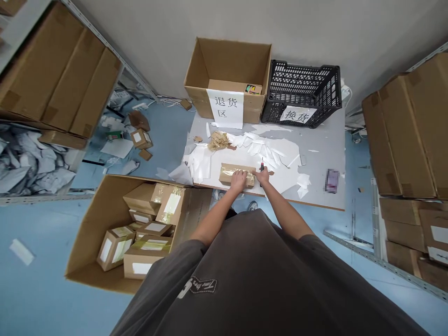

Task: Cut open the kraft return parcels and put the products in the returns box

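Observation:
A small taped cardboard box (pixel 228 171) lies at the front edge of the white table. My left hand (pixel 238 181) rests on its top with the fingers lying on the tape. At the box's right end, my right hand (pixel 262 175) is closed around a dark cutter (pixel 262 166) with a red part, its tip pointing away from me. Crumpled brown tape (pixel 219 140) and torn white paper (pixel 257 145) lie behind the box.
Behind stand a labelled open carton (pixel 254 109) and a black crate (pixel 299 100). A large carton (pixel 86 247) of small boxes is at front left. Loaded shelves flank both sides; a purple item (pixel 332 181) lies at the table's right.

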Tool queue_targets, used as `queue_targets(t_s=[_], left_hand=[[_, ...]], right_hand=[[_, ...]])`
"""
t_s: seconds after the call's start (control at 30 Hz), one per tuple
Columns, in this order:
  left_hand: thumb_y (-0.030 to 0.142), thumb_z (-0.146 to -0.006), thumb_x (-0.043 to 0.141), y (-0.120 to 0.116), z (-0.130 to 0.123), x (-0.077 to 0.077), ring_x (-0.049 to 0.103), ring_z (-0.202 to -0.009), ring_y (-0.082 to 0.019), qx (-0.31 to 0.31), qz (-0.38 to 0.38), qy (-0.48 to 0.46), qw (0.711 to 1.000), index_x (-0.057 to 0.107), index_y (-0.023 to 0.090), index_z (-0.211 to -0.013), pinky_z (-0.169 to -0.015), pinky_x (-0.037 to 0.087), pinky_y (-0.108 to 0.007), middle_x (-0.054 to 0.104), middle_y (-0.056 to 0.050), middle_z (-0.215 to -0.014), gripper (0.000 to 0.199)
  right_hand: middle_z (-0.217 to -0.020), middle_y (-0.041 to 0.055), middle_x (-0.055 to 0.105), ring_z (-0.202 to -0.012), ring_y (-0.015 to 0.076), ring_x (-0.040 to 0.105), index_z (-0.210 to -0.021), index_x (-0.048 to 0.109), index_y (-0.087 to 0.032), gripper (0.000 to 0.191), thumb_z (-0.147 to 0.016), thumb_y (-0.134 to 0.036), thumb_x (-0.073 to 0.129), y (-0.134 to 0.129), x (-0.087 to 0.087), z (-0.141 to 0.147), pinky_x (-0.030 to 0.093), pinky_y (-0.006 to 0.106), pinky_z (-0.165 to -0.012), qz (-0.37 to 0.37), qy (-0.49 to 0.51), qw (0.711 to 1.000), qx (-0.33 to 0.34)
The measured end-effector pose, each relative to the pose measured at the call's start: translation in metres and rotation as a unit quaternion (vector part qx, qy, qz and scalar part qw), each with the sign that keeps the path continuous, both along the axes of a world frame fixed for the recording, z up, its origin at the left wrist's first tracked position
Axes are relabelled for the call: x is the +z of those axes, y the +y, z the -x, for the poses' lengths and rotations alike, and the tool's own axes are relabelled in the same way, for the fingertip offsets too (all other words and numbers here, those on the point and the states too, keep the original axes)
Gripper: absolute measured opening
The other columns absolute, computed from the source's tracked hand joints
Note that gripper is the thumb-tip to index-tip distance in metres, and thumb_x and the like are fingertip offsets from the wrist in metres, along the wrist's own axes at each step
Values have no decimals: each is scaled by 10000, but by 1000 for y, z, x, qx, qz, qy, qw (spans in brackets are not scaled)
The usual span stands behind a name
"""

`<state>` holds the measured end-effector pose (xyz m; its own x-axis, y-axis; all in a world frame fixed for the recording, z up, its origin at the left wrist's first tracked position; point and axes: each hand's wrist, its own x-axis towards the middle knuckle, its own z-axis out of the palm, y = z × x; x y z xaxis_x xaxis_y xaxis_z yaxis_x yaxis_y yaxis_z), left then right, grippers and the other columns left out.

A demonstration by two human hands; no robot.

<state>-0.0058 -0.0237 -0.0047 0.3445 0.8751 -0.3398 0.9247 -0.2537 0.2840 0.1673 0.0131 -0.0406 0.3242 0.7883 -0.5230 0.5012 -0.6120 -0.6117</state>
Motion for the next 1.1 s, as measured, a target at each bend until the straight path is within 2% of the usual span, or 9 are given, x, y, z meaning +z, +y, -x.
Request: queue_targets(t_s=[0.1,0.17,0.33,0.5,0.63,0.73,0.83,0.97,1.1], left_hand=[[178,-898,766,-5,0,-6,530,-1484,-385,-13,-9,-7,1000,644,196,-1400,-1250,395,-540,615,-212,-1535,516],[178,-889,780,-7,3,-10,416,-1606,-399,-17,-5,-9,1000,634,208,-1415,-1284,364,-571,501,-197,-1691,547],[160,-794,882,0,4,-16,336,-1665,-429,0,30,-31,999,578,119,-1481,-1317,341,-530,386,-269,-1764,752],[140,-738,927,7,-1,-17,362,-1653,-435,9,41,-25,999,537,93,-1531,-1298,377,-492,407,-303,-1739,885],[143,-748,927,7,-1,-17,355,-1657,-432,10,43,-22,999,519,75,-1562,-1306,371,-477,428,-312,-1723,913],[146,-737,942,8,0,-17,380,-1644,-438,12,48,-14,999,506,50,-1579,-1305,375,-467,433,-323,-1715,953],[156,-723,963,12,-1,-15,399,-1634,-434,18,56,-9,998,474,35,-1604,-1296,387,-458,424,-340,-1711,1015],[160,-724,970,14,-1,-11,410,-1632,-416,23,58,-9,998,457,40,-1614,-1270,420,-436,446,-347,-1692,1033],[171,-736,967,8,-1,-7,412,-1632,-411,13,48,3,999,518,81,-1564,-1271,426,-446,434,-314,-1717,946]], right_hand=[[-1049,48,696,-961,261,683,-1034,448,-288,521,-769,-516,835,-1,4,-8,526,326,-790,7,26,999,27],[-920,3,658,-820,229,662,-1083,431,-294,474,-881,-583,748,-7,7,-18,516,310,-704,25,80,995,46],[-672,-84,532,-543,171,533,-1091,431,-297,294,-1082,-582,504,-30,19,-52,462,262,-571,89,199,963,159],[-767,-23,669,-614,176,615,-965,560,-259,272,-1114,-480,500,-35,28,-71,486,269,-665,84,107,935,328],[-917,46,741,-858,241,677,-971,632,-249,249,-1119,-404,505,-24,27,-68,480,284,-776,35,-9,919,392],[-951,69,748,-898,257,674,-927,642,-239,252,-1100,-400,553,-16,27,-69,482,292,-783,41,-11,913,406],[-786,41,700,-721,222,637,-873,625,-232,293,-1080,-439,609,-16,29,-72,488,294,-713,93,47,921,375],[-586,-26,581,-517,175,536,-826,581,-241,414,-1010,-590,705,-33,28,-65,470,284,-575,148,161,932,288],[-531,-50,536,-445,164,498,-794,512,-259,454,-1006,-624,680,-56,27,-58,429,275,-495,170,213,920,283]])
